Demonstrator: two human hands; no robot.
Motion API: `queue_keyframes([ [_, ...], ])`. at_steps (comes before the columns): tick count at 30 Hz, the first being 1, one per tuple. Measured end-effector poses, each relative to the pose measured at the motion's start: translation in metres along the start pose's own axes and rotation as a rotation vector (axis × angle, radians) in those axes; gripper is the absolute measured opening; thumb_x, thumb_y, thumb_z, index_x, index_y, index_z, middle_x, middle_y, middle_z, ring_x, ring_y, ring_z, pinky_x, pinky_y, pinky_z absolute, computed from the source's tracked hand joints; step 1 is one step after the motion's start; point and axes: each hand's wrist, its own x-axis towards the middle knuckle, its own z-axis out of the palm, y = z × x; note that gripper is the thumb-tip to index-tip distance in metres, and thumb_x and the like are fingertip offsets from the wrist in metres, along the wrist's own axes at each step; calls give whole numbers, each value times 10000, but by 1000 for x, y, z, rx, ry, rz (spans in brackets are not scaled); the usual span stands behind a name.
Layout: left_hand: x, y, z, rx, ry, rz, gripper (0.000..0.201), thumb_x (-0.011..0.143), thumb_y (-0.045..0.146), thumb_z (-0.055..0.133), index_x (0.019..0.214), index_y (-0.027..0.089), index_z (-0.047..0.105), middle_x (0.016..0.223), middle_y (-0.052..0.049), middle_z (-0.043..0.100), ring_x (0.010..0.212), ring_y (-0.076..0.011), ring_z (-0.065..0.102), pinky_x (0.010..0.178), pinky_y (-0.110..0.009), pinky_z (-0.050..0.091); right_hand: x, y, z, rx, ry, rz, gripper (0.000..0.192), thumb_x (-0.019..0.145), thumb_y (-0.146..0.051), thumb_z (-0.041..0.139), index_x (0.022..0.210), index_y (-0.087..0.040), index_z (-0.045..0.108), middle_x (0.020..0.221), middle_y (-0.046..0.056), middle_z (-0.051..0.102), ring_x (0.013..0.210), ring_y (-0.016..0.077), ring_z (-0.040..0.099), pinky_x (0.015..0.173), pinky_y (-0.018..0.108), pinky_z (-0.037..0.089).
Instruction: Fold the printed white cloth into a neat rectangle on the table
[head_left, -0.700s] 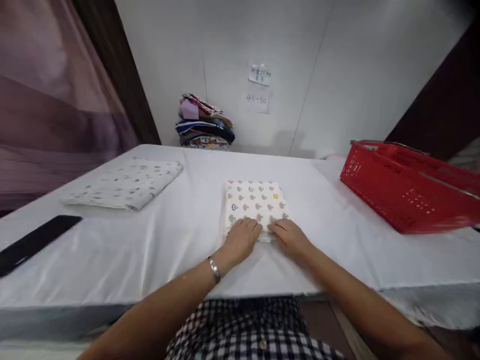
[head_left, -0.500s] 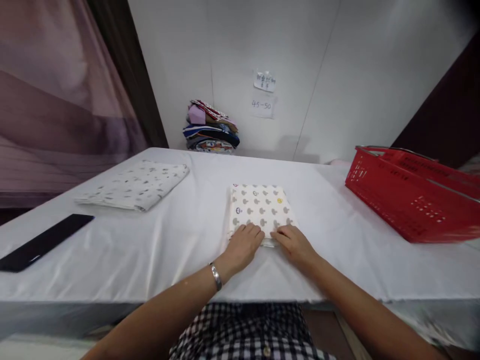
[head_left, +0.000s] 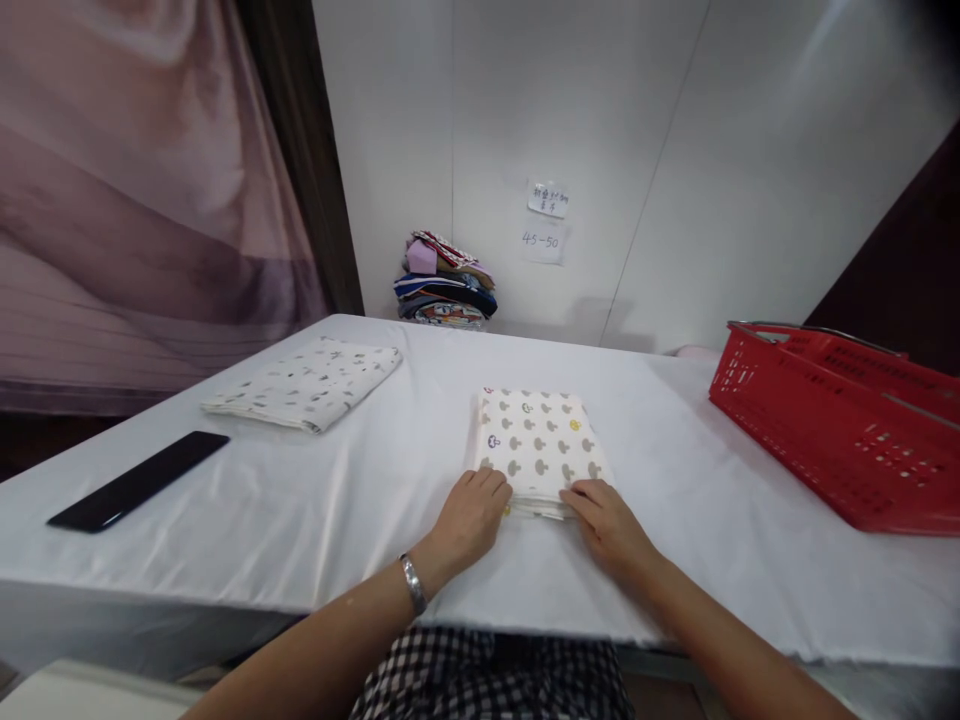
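Both hands are resting at the near edge of a folded cream cloth printed with grey mushroom shapes (head_left: 538, 452), which is lying flat near the middle of the table, just in front of the person. The left hand (head_left: 469, 518) is lying palm down with its fingers spread loosely over the cloth's near left corner, and the right hand (head_left: 609, 522) is pressing its fingertips against the near right corner; neither is closing around the fabric, so the cloth is being pinned and flattened rather than gripped, which would be keeping the folded layers square and stacked. A silver bracelet (head_left: 411, 584) is sitting on the left wrist. The table is wearing a smooth white tablecloth (head_left: 315, 510) that is showing faint creases. Well to the left, a second folded white cloth with small grey specks (head_left: 307, 382) is lying apart, and nearer the left edge a long black flat bar (head_left: 139, 481) is lying at a slant. A red plastic slotted basket (head_left: 840, 430) is standing at the right. Against the pale panelled wall a stack of multicoloured folded fabrics (head_left: 445, 281) is sitting, beneath two small paper notes (head_left: 546, 220), and a mauve curtain (head_left: 135, 200) is hanging at the left.
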Motion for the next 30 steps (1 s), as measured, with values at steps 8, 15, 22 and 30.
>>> queue_keyframes([
  [8,16,-6,-10,-163,108,-108,126,847,177,467,781,172,574,859,-45,577,847,-177,507,733,-315,388,17,-9,-12,95,-70,126,251,895,-224,414,966,-213,654,954,78,609,873,201,570,777,378,496],
  [15,16,0,4,-99,51,-68,189,868,154,430,746,164,574,823,-56,578,815,-182,497,696,-312,384,72,-9,-8,180,22,199,342,914,-344,377,1177,-254,576,1307,65,494,1212,214,441,995,407,405],
  [22,30,-28,-2,-452,180,-322,125,795,156,500,717,185,594,792,-22,607,797,-150,538,728,-268,423,82,-20,31,44,-431,228,556,931,-494,238,1401,-213,337,1498,68,231,1385,242,146,1111,478,145],
  [30,92,-102,22,-1000,162,-966,116,758,201,566,831,122,610,741,-55,660,640,-136,588,598,-242,461,75,-19,40,-53,-367,160,511,952,-458,228,1386,-224,360,1480,72,275,1370,242,205,1087,493,204],
])
